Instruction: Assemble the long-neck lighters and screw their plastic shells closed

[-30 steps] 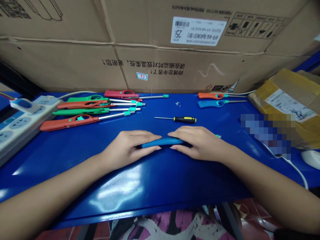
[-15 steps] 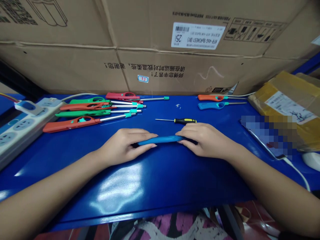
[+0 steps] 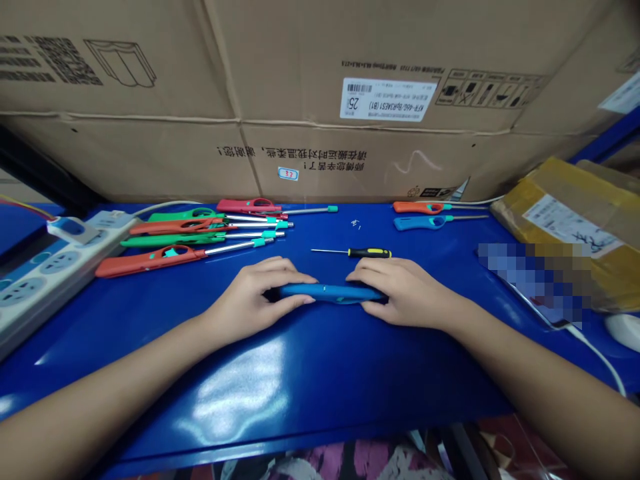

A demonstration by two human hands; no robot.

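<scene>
A blue long-nosed lighter (image 3: 330, 292) lies crosswise just above the blue table (image 3: 310, 373), held at both ends. My left hand (image 3: 260, 293) is closed round its left end, thumb underneath and fingers on top. My right hand (image 3: 400, 290) is closed round its right end in the same way. Just behind my right hand lies a small screwdriver (image 3: 367, 253) with a black and yellow handle, its thin shaft pointing left.
Several red and green lighters (image 3: 200, 233) lie in a pile at the back left; an orange lighter (image 3: 425, 207) and a blue one (image 3: 425, 221) at the back right. A power strip (image 3: 45, 267) sits far left. Big cardboard boxes (image 3: 320, 100) wall the back; a taped parcel (image 3: 575, 220) stands right.
Both hands have turned the blue lighter a little, so its side with a small screw hole now faces me. The view has tilted slightly upward.
</scene>
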